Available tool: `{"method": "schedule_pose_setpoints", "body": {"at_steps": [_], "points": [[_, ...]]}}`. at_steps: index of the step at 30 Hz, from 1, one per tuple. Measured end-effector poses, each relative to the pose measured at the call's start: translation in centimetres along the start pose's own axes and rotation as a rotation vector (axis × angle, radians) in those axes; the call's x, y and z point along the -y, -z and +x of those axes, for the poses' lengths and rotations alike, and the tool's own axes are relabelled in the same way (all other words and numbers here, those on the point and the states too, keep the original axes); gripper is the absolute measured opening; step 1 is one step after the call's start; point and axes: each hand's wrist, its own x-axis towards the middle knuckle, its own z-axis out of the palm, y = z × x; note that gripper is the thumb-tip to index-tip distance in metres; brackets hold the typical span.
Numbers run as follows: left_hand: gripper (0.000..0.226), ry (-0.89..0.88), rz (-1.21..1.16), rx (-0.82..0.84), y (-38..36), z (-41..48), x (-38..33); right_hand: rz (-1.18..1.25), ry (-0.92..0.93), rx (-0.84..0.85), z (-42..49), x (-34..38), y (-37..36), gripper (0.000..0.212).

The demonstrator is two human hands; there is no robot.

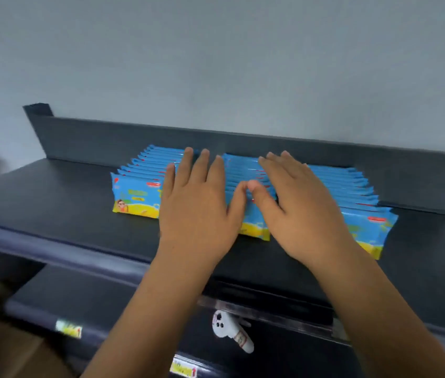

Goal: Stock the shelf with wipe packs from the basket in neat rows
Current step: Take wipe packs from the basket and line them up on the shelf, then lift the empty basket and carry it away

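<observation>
Three rows of blue and yellow wipe packs stand upright on the dark top shelf (52, 203), against its back panel. The left row (136, 192) and the right row (363, 208) flank the middle row (240, 170). My left hand (196, 208) lies flat with straight fingers over the gap between the left and middle rows. My right hand (297, 203) lies flat with spread fingers on the middle and right rows. The two thumbs meet over the middle row. The basket is out of view.
A grey wall rises behind the shelf's back panel (161, 137). A lower shelf edge carries price tags (68, 328), and a white tag-like device (232, 331) hangs below my arms. Blurred goods sit at the far left edge.
</observation>
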Motion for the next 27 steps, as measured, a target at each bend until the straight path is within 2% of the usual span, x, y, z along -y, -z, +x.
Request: {"method": "schedule_pose_setpoints", "body": {"at_steps": [4,8,16,21,27], "points": [[0.068,0.184,0.113,-0.012,2.8,-3.0,8.3,0.099,0.166,0.104,2.0,7.9,-4.9,0.075],[0.067,0.419,0.258,0.020,6.3,-7.8,16.5,0.230,0.372,0.186,3.1,17.4,-10.4,0.066],[0.070,0.805,0.422,0.023,12.5,-18.3,30.3,0.479,0.725,0.380,0.0,35.9,-19.2,0.058],[0.068,0.967,0.458,0.050,15.1,-23.5,37.8,0.551,0.789,0.568,-2.2,45.0,-24.6,0.058],[0.059,1.140,0.284,0.020,15.5,-29.4,47.5,0.604,0.673,0.818,-4.3,52.0,-32.2,0.047]]}}
